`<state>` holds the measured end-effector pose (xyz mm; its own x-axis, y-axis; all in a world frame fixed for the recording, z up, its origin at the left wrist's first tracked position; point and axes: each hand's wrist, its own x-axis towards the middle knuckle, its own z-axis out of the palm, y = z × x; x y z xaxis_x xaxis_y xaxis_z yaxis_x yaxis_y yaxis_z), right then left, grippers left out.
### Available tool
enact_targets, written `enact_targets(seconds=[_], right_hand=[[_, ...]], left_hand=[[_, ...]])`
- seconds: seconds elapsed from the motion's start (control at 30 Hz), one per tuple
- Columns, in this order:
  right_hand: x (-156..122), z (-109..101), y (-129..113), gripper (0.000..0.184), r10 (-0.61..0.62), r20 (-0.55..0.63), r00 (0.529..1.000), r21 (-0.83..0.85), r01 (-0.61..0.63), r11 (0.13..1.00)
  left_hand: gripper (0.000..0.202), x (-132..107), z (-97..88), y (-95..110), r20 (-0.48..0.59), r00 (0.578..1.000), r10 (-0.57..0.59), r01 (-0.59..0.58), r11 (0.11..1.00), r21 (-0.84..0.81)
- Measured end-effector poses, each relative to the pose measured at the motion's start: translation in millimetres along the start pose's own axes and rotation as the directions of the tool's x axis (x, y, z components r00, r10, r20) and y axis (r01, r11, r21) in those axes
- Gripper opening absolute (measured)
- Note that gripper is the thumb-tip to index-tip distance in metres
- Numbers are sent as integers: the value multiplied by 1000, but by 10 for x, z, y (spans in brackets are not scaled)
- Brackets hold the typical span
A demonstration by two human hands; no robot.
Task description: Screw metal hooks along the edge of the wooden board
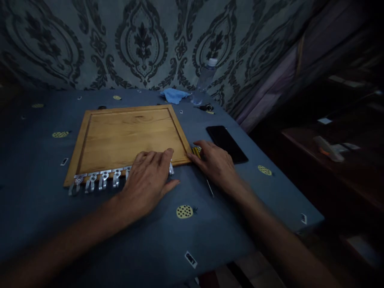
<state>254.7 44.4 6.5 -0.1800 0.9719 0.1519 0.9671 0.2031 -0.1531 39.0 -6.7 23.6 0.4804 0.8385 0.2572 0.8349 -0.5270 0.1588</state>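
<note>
A wooden board [132, 134] with a raised frame lies on the table. A metal hook rail [105, 175] with several silver hooks runs along its near edge. My left hand [147, 180] lies flat over the right part of the rail, palm down, fingers stretched onto the board and thumb out to the side. It hides some of the hooks. By the board's near right corner, my right hand [217, 164] has thumb and fingers around the yellow handle of a screwdriver [196, 152]. The metal shaft points back toward me from beneath the hand.
A black phone or tablet [227, 144] lies right of the board. Behind are a blue cloth [175, 96], a clear plastic bottle [204, 82] and a small dark item [206, 107]. The blue tablecloth [144, 244] meets a patterned wall [177, 40]. A curtain [270, 88] hangs right.
</note>
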Motion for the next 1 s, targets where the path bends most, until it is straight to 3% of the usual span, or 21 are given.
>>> enact_targets(seconds=[0.1, 0.33, 0.63, 0.8, 0.9, 1.0], right_hand=[[22, 26, 31, 34, 5, 13, 1000, 71, -6, 997], [112, 19, 205, 33, 7, 58, 998, 393, -30, 919], [120, -100, 262, 29, 46, 152, 987, 604, -129, 786], [89, -356, 103, 35, 113, 5, 994, 896, -55, 441], [132, -511, -88, 28, 103, -153, 983, 915, 101, 391], [173, -571, -318, 25, 117, -355, 928, 844, 264, 467]], left_hand=[[58, 20, 5, 15, 79, 995, -59, 60, 998, -18], [45, 39, 20, -8, 115, 987, -108, 117, 991, -69], [42, 22, 96, -65, 59, 993, -104, 110, 988, -107], [44, 1, 137, -79, 21, 995, -97, 99, 988, -118], [47, -11, 164, -86, 9, 995, -98, 98, 986, -133], [51, -20, 186, -94, -7, 995, -104, 102, 983, -153]])
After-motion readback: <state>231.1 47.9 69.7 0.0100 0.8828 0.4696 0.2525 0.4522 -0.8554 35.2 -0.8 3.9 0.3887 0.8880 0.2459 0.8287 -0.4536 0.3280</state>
